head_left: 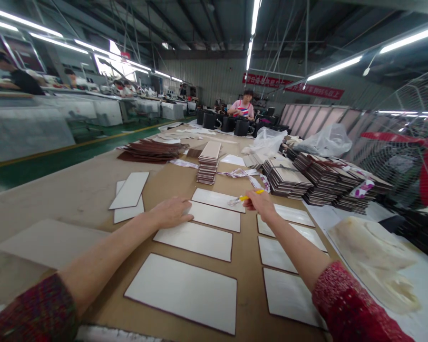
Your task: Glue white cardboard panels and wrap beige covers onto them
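Observation:
My right hand (260,204) grips a brush (243,197) with a yellow handle. Its pale bristle end meets the right part of the farthest white panel (212,195) in the middle column. At the left ends of the panels lies my left hand (171,210), flat with fingers stretched out, its fingertips touching the second panel (216,216). Two larger dark-edged panels follow toward me, the nearest panel (189,289) being the biggest in view. Under my right forearm runs another column of white panels (283,285), several with a wet-looking sheen.
Two loose white boards (130,192) overlap on the left. Beyond the panels stands a stack of narrow panels (209,164), with brown sheets (151,151) beside it. Panel stacks (288,178), cream cloth (371,256) and a caged fan (413,147) occupy the right. A person (243,108) works at the far end.

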Action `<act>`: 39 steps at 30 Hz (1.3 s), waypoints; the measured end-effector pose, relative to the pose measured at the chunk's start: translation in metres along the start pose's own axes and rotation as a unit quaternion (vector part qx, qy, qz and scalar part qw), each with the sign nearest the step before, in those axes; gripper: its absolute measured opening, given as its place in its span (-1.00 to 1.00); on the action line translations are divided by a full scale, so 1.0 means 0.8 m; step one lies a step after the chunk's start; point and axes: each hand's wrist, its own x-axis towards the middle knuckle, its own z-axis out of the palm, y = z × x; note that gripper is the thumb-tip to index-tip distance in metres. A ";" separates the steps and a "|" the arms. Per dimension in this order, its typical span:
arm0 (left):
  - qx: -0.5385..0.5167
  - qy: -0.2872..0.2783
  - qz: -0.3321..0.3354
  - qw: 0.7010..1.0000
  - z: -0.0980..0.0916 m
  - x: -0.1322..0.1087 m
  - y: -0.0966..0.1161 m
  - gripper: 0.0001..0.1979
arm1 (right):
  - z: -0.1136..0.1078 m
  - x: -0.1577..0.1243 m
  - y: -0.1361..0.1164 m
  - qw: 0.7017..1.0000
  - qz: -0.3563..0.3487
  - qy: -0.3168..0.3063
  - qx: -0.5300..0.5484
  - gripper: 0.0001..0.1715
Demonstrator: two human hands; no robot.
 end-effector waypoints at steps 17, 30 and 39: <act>-0.120 -0.057 -0.082 0.988 -0.014 -0.072 0.050 -0.87 | 0.026 -0.078 -0.038 0.986 -0.055 -0.081 0.137 -0.90; -0.232 -0.273 0.041 0.933 -0.143 -0.196 0.097 -0.63 | 0.109 -0.061 -0.034 0.978 -0.034 -0.133 0.155 -0.85; -0.045 0.026 0.019 0.998 -0.017 -0.071 0.025 -0.63 | 0.148 -0.052 -0.028 0.985 -0.046 -0.110 0.123 -0.82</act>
